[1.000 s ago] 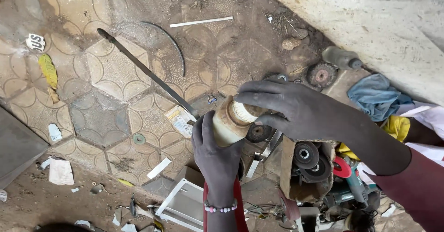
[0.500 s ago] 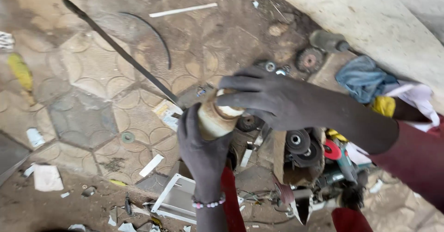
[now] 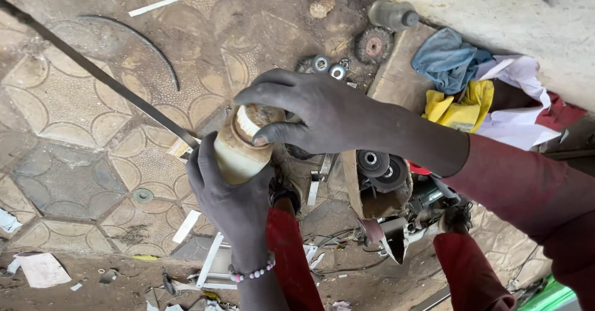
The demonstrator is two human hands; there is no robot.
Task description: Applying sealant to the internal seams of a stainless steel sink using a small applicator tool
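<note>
**Two hands on a grimy cream jar above a paved floor**

The left hand [image 3: 232, 199], wearing a pink bead bracelet [image 3: 251, 274] at the wrist, is closed around the body of a dirty cream-coloured plastic jar [image 3: 238, 150], held tilted above the patterned paving floor [image 3: 68, 106]. The right hand [image 3: 310, 113] arches over the jar's top, fingertips curled onto its rim. A long dark metal strip [image 3: 99, 75] runs diagonally across the floor behind the jar. Near the right forearm lie a round wire brush wheel [image 3: 374, 44], small steel bearings [image 3: 328, 67], a blue rag [image 3: 447, 57] and a yellow cloth [image 3: 462, 108]. A white metal frame [image 3: 211, 264] lies below the left wrist.
</note>
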